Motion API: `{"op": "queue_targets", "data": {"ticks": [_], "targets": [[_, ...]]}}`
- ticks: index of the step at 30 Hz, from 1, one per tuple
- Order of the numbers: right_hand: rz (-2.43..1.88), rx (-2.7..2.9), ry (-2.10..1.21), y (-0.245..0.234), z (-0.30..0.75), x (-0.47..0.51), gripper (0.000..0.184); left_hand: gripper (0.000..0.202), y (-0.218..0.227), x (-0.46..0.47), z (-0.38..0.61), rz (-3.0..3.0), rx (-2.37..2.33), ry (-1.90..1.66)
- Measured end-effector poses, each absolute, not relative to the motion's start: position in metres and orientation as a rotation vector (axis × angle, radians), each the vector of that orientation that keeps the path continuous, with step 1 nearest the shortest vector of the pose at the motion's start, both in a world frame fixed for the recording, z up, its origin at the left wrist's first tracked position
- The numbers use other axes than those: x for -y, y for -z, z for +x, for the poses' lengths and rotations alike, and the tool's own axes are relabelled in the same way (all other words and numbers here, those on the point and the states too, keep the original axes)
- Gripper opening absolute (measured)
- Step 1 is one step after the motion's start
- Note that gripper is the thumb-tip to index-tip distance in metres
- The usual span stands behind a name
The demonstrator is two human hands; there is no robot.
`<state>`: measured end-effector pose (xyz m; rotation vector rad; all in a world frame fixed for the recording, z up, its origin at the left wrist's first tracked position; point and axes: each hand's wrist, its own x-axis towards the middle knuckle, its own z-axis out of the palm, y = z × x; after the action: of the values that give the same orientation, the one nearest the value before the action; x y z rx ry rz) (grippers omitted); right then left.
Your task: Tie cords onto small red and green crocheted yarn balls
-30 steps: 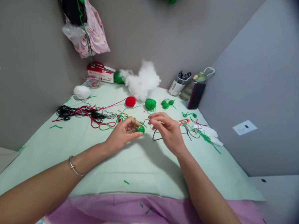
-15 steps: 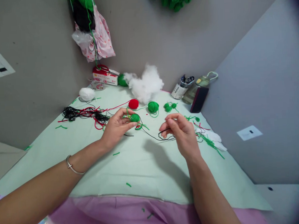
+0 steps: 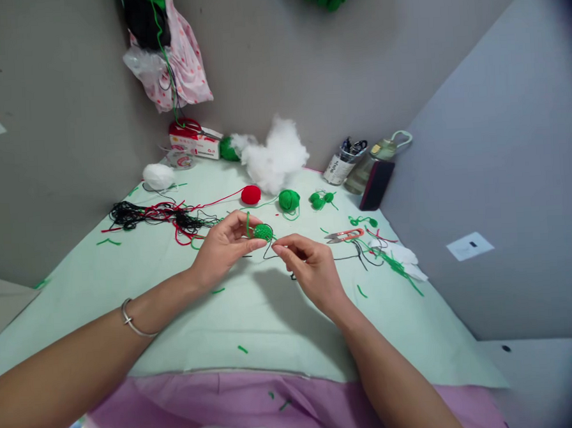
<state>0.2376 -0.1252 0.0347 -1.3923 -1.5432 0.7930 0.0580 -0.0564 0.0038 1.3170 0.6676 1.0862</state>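
My left hand (image 3: 223, 244) pinches a small green crocheted ball (image 3: 263, 232) between thumb and fingertips, just above the pale green table cover (image 3: 253, 311). My right hand (image 3: 308, 267) is closed in a pinch right beside the ball, holding a thin black thread (image 3: 269, 253) that loops down from the ball; whether a needle is in the fingers I cannot make out. A silver bangle (image 3: 131, 321) sits on my left wrist.
Behind the hands lie a tangle of black and red yarn (image 3: 156, 215), a red ball (image 3: 250, 194), green crocheted pieces (image 3: 288, 200), white stuffing (image 3: 273, 156), orange thread snips (image 3: 344, 235), a tin of tools (image 3: 341, 163), a bottle (image 3: 370, 165) and a dark phone (image 3: 376, 184). Walls close in behind and right.
My right hand, which had drawn the black thread out to the right, has come back left to the green ball. My left hand holds the ball in about the same place.
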Motion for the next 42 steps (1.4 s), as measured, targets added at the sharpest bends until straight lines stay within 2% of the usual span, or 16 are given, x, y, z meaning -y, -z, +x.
{"op": "queue_targets", "data": {"ticks": [20, 29, 40, 42], "targets": [[-1.294, 1.382, -0.944, -0.021, 0.233, 0.115, 0.026, 0.032, -0.006, 0.062, 0.065, 1.155, -0.607, -1.024], [-1.223, 1.337, -1.284, -0.027, 0.238, 0.114, 0.03, 0.034, -0.009, 0.064, 0.064, 1.309, -0.682, -1.13], [-1.166, 1.217, -1.401, -0.021, 0.236, 0.112, 0.034, 0.031, -0.001, 0.062, 0.065, 1.294, -0.649, -1.103], [-1.211, 1.342, -1.321, -0.031, 0.247, 0.112, 0.033, 0.032, 0.0, 0.062, 0.065, 1.303, -0.665, -1.081]]}}
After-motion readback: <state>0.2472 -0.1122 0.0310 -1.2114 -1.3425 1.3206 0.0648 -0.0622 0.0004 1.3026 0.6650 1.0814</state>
